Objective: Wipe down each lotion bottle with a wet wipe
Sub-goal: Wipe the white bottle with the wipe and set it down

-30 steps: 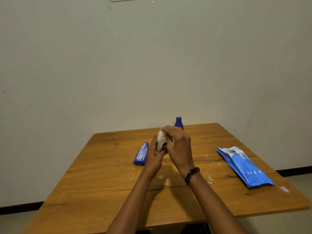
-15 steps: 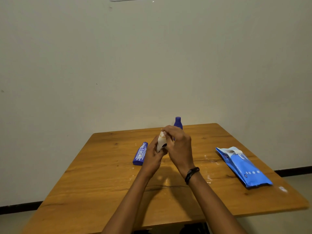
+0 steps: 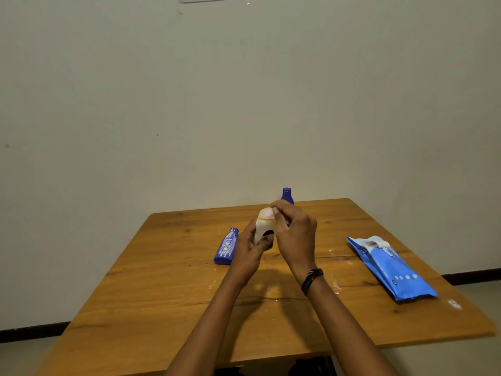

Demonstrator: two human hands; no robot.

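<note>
Holding the white bottle (image 3: 262,226) above mid-table (image 3: 162,280): the left hand (image 3: 250,252) is wrapped round its lower body, bottle roughly upright, peach cap (image 3: 267,213) on top. Dark patch on its front, can't tell if label or shadow. No readable text.

The right hand (image 3: 296,234) is curled at the cap, one fingertip touching it. Its thumb and palm are hidden, so can't tell whether it grips anything or has a wipe under the fingers.

Upright blue bottle (image 3: 286,194): only cap and shoulder show above the right hand.

Lying blue bottle (image 3: 226,246): on the table just left of the left hand. White label print is too small to read.

Blue wipes pack (image 3: 390,270): flat at table right, well apart from the hands. Pale flap at far end, row of white dots, text unreadable.

Dark band (image 3: 311,279) on right wrist. Forearms are cut off by the bottom edge.
</note>
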